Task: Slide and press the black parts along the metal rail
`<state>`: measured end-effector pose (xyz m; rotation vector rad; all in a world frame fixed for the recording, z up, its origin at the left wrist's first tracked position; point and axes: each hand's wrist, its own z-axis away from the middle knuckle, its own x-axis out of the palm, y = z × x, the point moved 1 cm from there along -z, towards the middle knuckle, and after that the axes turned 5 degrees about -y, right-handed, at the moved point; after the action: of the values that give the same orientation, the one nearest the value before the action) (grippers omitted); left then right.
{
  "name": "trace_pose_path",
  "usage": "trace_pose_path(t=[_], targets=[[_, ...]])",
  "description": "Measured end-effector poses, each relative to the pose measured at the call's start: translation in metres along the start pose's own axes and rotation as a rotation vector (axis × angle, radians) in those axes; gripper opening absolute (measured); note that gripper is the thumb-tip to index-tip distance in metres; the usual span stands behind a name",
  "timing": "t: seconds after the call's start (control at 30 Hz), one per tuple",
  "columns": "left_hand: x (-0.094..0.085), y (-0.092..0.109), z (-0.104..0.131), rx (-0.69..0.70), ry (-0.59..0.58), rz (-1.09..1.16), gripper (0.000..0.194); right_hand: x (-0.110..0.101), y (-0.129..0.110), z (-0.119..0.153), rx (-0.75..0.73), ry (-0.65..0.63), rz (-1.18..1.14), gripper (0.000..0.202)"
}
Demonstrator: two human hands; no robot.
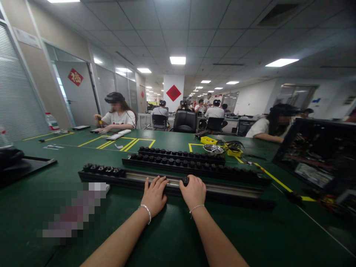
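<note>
A long black rail (222, 188) with a bare metallic channel lies across the green table before me. Several black socket-like modules (104, 169) sit in a row at its left end. My left hand (154, 194) rests flat over the rail's near edge, fingers stretched out and holding nothing. Just to its right, my right hand (194, 191) is closed on a small black module (185, 181) at the channel; whether the module is seated there I cannot tell. Two more black rails, a longer one (194, 166) and a shorter one (180, 152), lie behind, lined with similar modules.
A metal bowl (213, 149) and yellow trays (208, 140) stand beyond the rails. At right is an open computer case (314, 159); at left, a black panel (30, 167) and a blurred-out item (78, 211). Co-workers sit at the far left (119, 116) and right (261, 128).
</note>
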<state>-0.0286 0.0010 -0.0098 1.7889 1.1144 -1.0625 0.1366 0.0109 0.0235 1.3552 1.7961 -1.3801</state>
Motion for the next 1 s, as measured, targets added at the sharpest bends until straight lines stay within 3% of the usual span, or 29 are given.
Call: trace_pose_path(t=[1.0], targets=[[-0.0011,0.0006,0.0001,0.002,-0.003,-0.004,0.052,-0.0006,0.0068,-0.0029,0.052,-0.017,0.008,0.028]])
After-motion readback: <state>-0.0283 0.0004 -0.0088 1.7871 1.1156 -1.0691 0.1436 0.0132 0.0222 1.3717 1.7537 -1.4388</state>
